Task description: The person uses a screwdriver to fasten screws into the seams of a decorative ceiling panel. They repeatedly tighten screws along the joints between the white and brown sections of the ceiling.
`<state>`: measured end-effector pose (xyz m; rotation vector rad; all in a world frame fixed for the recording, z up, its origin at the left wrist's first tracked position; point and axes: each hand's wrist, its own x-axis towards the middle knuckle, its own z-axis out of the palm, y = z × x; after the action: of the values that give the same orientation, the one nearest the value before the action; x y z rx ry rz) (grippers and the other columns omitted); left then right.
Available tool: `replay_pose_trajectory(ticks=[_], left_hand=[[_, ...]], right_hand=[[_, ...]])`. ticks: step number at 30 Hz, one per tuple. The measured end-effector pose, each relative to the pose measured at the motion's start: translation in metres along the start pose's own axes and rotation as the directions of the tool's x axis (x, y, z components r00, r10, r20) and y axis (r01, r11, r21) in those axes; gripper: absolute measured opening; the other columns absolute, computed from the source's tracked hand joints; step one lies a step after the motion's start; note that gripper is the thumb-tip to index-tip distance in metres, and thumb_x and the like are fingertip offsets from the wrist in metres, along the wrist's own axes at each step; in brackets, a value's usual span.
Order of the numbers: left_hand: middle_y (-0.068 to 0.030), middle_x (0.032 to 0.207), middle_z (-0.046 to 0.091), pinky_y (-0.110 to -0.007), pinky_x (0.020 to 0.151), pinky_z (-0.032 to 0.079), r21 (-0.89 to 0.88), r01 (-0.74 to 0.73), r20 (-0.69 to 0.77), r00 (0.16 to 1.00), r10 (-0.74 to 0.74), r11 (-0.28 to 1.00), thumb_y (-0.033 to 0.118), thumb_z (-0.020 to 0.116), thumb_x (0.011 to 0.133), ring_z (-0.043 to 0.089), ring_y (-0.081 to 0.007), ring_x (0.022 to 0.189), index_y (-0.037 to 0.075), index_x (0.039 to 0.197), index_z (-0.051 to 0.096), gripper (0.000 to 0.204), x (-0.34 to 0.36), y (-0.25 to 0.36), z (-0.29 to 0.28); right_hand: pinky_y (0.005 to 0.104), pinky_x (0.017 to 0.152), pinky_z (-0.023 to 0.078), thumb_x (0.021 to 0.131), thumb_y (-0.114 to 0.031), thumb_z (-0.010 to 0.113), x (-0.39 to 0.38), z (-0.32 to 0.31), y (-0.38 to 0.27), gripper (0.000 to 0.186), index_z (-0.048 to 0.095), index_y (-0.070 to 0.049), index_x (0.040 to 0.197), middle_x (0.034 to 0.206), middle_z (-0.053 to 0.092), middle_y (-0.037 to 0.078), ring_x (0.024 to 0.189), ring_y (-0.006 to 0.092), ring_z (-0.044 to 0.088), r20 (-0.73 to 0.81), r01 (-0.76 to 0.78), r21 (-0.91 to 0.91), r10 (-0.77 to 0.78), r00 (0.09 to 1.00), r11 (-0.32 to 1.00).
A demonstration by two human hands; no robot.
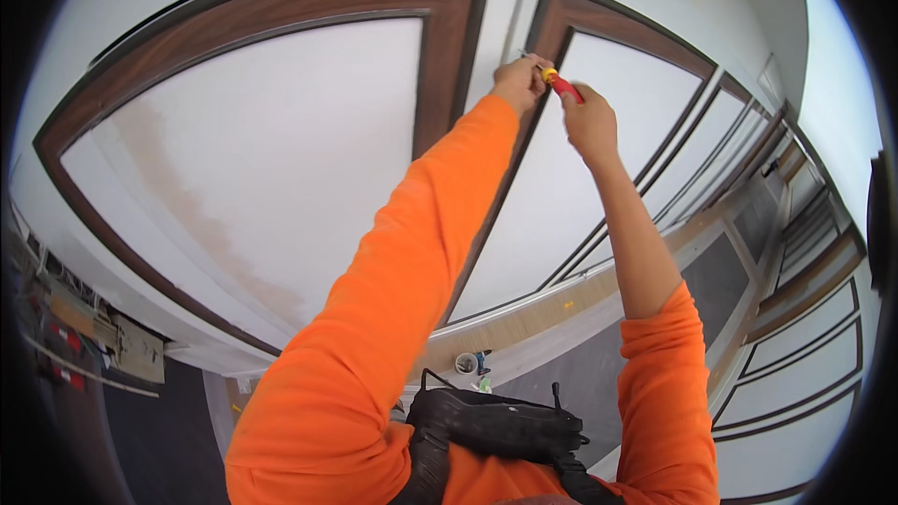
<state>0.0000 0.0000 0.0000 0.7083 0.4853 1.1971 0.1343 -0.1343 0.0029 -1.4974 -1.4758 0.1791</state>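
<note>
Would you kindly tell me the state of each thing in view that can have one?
Red-and-yellow screwdriver: gripped in the right hand.
Left hand: fingers curled beside the screwdriver's front end; its hold is unclear.
Left sleeve: down to the wrist.
Right sleeve: pushed up the forearm.
White bucket: upright, open-topped; contents too small to tell.

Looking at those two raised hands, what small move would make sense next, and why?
Probably a slight turn of the screwdriver, with the left hand steadying near its tip. The right hand grips the red handle, the left is curled close to the shaft, and both work beside the white strip between dark wood frames. Whether the tip touches a screw, I can't tell.
</note>
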Motion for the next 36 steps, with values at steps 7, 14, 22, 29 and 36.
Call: replay_pose_trajectory(ticks=[7,14,22,29,36], left_hand=[[-0.0135,0.086,0.072,-0.019,0.048,0.045,-0.219,-0.166,-0.172,0.977,0.129,0.961,0.007,0.06,0.102,0.056,-0.0078,0.057,-0.004,0.096,0.065,0.013,0.002,-0.004,0.046],[-0.0143,0.089,0.07,-0.026,0.054,0.052,-0.316,-0.122,-0.124,0.988,0.087,0.941,0.012,0.055,0.105,0.061,-0.0167,0.063,-0.004,0.107,0.06,0.017,0.003,-0.013,0.026],[-0.0122,0.09,0.07,-0.036,0.069,0.061,-0.266,-0.069,-0.072,0.996,0.052,0.962,0.02,0.062,0.103,0.067,-0.0226,0.074,0.003,0.106,0.063,0.017,-0.002,-0.021,0.039],[-0.0082,0.088,0.073,-0.031,0.064,0.055,-0.091,-0.058,-0.188,0.981,0.041,0.994,0.021,0.069,0.099,0.067,-0.0174,0.072,0.006,0.1,0.067,0.015,-0.011,-0.019,0.048],[-0.0101,0.088,0.073,-0.029,0.058,0.053,-0.141,-0.014,-0.114,0.994,-0.002,0.99,0.019,0.056,0.106,0.068,-0.0168,0.071,0.004,0.104,0.065,0.018,-0.026,-0.014,0.062]], right_hand=[[0.0316,0.052,0.053,0.103,-0.033,0.058,0.006,-0.062,-0.036,0.035,0.065,0.001,0.109,0.068,0.049,0.001,0.055,0.0122,0.053,0.498,-0.497,0.554,0.213,0.841,0.667],[0.0338,0.052,0.05,0.097,-0.023,0.066,0.017,-0.043,-0.014,0.026,0.062,0.001,0.107,0.073,0.058,0.005,0.061,0.0154,0.06,0.172,-0.105,0.05,0.095,0.981,0.993],[0.036,0.057,0.05,0.095,-0.021,0.07,0.015,-0.037,-0.019,0.03,0.056,-0.002,0.113,0.084,0.06,0.008,0.064,0.0168,0.057,0.081,-0.125,0.218,0.109,0.991,0.968],[0.0296,0.051,0.045,0.109,-0.048,0.041,0.025,-0.052,-0.009,0.047,0.058,-0.004,0.108,0.073,0.053,0.0,0.059,0.0141,0.052,0.651,-0.633,0.499,0.226,0.725,0.592],[0.0315,0.055,0.051,0.104,-0.035,0.058,0.017,-0.038,-0.006,0.029,0.062,-0.007,0.104,0.073,0.056,0.004,0.062,0.0173,0.059,-0.051,0.362,-0.448,-0.428,0.902,0.818]])
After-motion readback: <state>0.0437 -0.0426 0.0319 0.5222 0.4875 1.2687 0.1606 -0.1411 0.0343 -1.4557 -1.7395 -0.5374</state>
